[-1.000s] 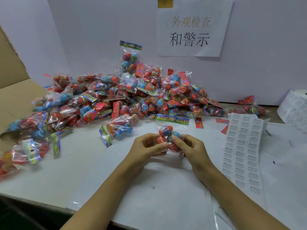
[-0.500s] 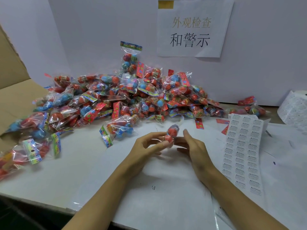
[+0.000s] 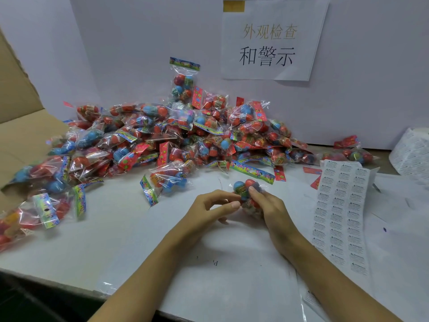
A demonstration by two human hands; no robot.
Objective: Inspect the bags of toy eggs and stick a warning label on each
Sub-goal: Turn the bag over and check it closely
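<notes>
A small clear bag of red and blue toy eggs (image 3: 245,188) is held just above the white table between both hands. My right hand (image 3: 269,208) grips it from the right, fingers curled round the eggs. My left hand (image 3: 212,206) pinches its lower left side with thumb and fingertips. A big heap of the same egg bags (image 3: 176,135) lies behind, against the wall. A sheet of white warning labels (image 3: 343,210) lies flat to the right of my right hand.
An open cardboard box (image 3: 21,126) stands at the left with bags spilling beside it. A roll of labels (image 3: 413,152) sits at the far right. A paper sign with characters (image 3: 271,40) hangs on the wall. White sheets (image 3: 232,263) cover the table's near part.
The bag has been turned in my hands; its coloured header now points away toward the heap. My right hand went from open beside it to gripping it.
</notes>
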